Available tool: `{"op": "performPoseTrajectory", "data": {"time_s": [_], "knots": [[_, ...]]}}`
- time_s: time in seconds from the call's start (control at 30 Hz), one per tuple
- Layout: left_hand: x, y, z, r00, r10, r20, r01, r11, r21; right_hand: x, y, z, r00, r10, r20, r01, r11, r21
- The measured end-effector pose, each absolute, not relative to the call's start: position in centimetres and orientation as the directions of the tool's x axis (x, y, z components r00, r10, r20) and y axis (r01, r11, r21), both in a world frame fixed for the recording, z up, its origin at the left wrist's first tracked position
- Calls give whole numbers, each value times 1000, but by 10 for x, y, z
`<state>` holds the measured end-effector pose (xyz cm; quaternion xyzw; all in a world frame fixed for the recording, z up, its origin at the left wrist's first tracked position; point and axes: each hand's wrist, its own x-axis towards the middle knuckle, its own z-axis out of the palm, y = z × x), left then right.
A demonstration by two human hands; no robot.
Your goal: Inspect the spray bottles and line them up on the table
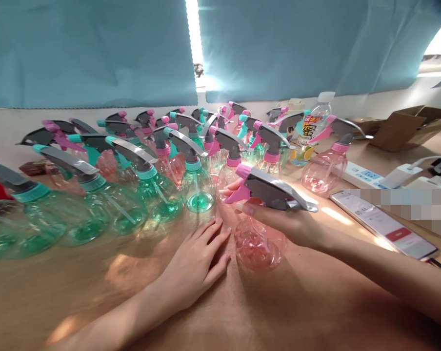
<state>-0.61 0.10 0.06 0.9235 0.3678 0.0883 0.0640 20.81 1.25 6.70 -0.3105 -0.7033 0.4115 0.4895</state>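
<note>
Centrally, a pink bottle [259, 248] with a spray top is held by the person's right hand [290, 222], its grip wrapped around the neck below the trigger. Whether the base touches the desk [260, 312] cannot be told. Just left of the pink bottle, the left hand [196, 256] lies palm down on the desk, its grip loosely spread, thumb tip near the bottle's side.

Room for moving is widest on the pink bottle's near side, where wooden desk top spreads broadly. To its left, past the left hand, a row of green bottles [160, 204] slants toward the viewer and bounds that space. Close behind it, more sprayers [231, 168] crowd and overlap, so the gaps are narrow.

Right of the pink bottle, across a strip of desk, lies a phone [374, 219], set at a slant. Behind and right of it stand a lone sprayer [325, 170] and a drink bottle [303, 141]; farther right sits an open box [399, 129]. Well behind it hangs a blue curtain [96, 48], its lower edge running across.
</note>
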Motion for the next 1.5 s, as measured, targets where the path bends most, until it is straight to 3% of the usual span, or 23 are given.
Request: {"op": "performPoseTrajectory", "data": {"time_s": [0.37, 0.73, 1.0, 1.3, 1.5], "knots": [[-7, 1, 0, 713, 691, 120, 669, -721, 181, 208, 11, 68, -291, 861, 418, 23, 443, -896], [-6, 1, 2, 713, 690, 123, 667, -722, 185, 208, 14, 68, -232, 875, 425, 208, 472, -857], [-5, 0, 3, 706, 695, 136, 663, -716, 218, 207, 13, 69, -263, 860, 437, 159, 485, -860], [-5, 0, 4, 703, 704, 100, 679, -706, 201, 208, 13, 66, -196, 850, 489, 243, 525, -816], [-4, -1, 5, 704, 705, 83, 682, -704, 199, 209, 13, 67, -214, 870, 445, 262, 490, -831]]}}
